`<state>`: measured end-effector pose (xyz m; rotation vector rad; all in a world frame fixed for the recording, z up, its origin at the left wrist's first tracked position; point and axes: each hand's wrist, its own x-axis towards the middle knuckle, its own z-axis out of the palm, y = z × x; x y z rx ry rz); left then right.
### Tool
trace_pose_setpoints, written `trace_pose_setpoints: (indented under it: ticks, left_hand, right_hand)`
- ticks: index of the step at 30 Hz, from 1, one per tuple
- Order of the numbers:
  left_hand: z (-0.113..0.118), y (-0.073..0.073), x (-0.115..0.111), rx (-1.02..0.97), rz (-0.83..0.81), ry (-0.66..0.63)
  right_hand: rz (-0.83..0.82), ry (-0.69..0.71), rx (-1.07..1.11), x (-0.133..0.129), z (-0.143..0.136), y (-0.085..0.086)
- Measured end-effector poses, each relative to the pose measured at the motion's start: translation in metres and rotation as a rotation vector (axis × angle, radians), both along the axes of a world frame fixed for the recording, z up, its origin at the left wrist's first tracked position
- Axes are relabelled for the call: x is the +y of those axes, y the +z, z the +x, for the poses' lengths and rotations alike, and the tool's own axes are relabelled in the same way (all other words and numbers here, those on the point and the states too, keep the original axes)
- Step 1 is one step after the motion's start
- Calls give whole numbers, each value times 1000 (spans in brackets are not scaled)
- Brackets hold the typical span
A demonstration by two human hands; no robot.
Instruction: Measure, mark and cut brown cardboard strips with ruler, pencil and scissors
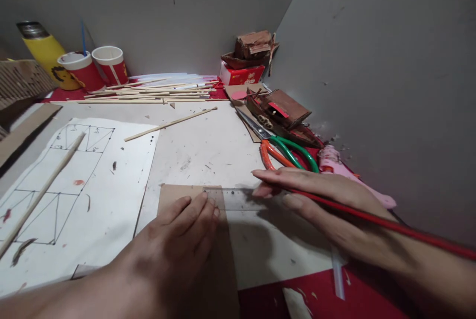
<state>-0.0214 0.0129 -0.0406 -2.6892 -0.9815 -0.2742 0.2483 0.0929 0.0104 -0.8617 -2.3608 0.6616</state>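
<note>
A clear plastic ruler (238, 199) lies across the top of a brown cardboard strip (223, 264). My left hand (182, 232) presses on the ruler's left end and the cardboard, its fingers bent and close together. Over the ruler's right end is my right hand (327, 205), with a slim red pencil (372, 222) between thumb and fingers; the fingers hide its tip. Just beyond that hand lie scissors (284, 153) with one orange and one green handle, their blades pointing away to the left.
A sheet with drawn truss lines (111, 200) lies at left, a wooden stick (44, 187) across it. Thin sticks (159, 93), two paper cups (111, 63) and a yellow bottle (46, 56) line the back. Brown model boats (284, 110) and a pink tool (349, 177) sit along the right wall.
</note>
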Motion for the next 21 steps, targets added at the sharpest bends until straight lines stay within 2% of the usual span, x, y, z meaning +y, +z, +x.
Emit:
trace_pose_setpoints:
  ticks: [3,5,8,11,21]
  left_hand:
    - [0,-1,-1,-27,-15,9]
    - [1,0,-1,-14,-32,28]
    - [2,2,1,0,-25,13]
    - [3,3,4,22,2,-31]
    - [3,1,4,-7,19,-46]
  right_hand:
    - [-167,-24,18,6,-20,12]
    - [-343,3,83,13,-38,11]
    - [-597,50,228,25,-62,-2]
    - [-746,50,270,32,-76,-16]
    - [-638,111,235,38,-85,-26]
